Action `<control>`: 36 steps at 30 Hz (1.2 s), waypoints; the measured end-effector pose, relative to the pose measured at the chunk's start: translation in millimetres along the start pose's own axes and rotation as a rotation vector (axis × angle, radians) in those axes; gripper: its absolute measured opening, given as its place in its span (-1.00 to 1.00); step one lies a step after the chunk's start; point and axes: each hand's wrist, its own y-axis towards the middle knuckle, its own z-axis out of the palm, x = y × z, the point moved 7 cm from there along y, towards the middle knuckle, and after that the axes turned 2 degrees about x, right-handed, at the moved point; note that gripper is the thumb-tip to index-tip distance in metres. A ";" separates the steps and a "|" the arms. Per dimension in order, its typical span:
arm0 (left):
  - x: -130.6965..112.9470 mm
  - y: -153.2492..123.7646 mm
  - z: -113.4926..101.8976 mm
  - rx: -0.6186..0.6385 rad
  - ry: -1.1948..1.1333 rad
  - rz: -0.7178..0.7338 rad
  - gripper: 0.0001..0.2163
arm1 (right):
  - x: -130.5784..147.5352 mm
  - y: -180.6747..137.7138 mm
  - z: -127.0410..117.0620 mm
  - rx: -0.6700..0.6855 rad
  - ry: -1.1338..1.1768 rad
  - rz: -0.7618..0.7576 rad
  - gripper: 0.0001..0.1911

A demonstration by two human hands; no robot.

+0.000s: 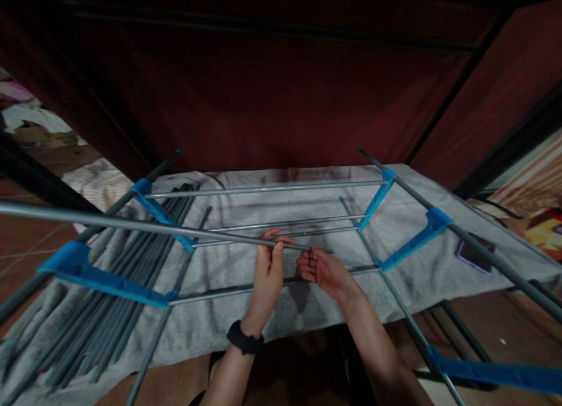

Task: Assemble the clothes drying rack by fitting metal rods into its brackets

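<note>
My left hand (268, 271), with a black band on its wrist, pinches a long grey metal rod (132, 223) near its right end; the rod runs off to the left edge of the view. My right hand (322, 270) lies palm up with loosely curled fingers just under the rod's tip, holding nothing I can see. Both hands hover over a partly built frame of grey rods (267, 189) and blue plastic connectors (105, 280).
A grey towel (307, 312) covers the floor under the frame. Several loose grey rods (88, 324) lie in a pile at the left. A dark phone (474, 255) rests on the towel at the right. Dark red fabric panels (263, 89) stand behind.
</note>
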 end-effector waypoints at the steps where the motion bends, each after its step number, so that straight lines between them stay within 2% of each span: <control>1: -9.3 2.0 -5.4 -0.011 0.054 0.061 -0.72 | -1.9 -1.3 1.6 0.031 -0.044 0.033 -0.67; 3: -28.2 5.7 -17.5 -0.044 0.149 0.181 -0.67 | -0.3 -3.6 1.8 0.069 -0.089 0.044 -0.68; 5: -46.1 8.7 -29.1 -0.077 0.235 0.290 -0.66 | 9.4 -5.0 -2.1 0.055 -0.079 -0.027 -0.75; 9: -77.7 12.2 -50.0 -0.174 0.311 0.464 -0.64 | 34.8 -7.1 -17.2 -0.087 -0.024 -0.224 -0.89; 14: -102.0 10.4 -67.8 -0.319 0.504 0.592 -0.61 | 47.9 -5.8 -31.8 -0.210 0.023 -0.308 -0.92; 18: -96.1 13.0 -74.0 -0.299 0.736 0.588 -0.64 | 48.9 -3.3 -38.6 -0.239 0.042 -0.313 -0.94; 22: -82.7 16.4 -71.4 -0.163 0.953 0.628 -0.67 | 53.7 -3.9 -45.9 -0.267 0.048 -0.332 -0.95; 26: -70.5 19.7 -67.2 -0.075 1.180 0.592 -0.68 | 61.5 -8.1 -53.1 -0.305 0.065 -0.346 -0.93; 31: -57.2 22.4 -66.2 0.017 1.283 0.512 -0.68 | 67.9 -12.6 -58.0 -0.338 0.088 -0.342 -0.92; 36: -43.1 22.9 -66.3 0.136 1.358 0.498 -0.65 | 70.4 -13.9 -58.2 -0.337 0.069 -0.358 -0.90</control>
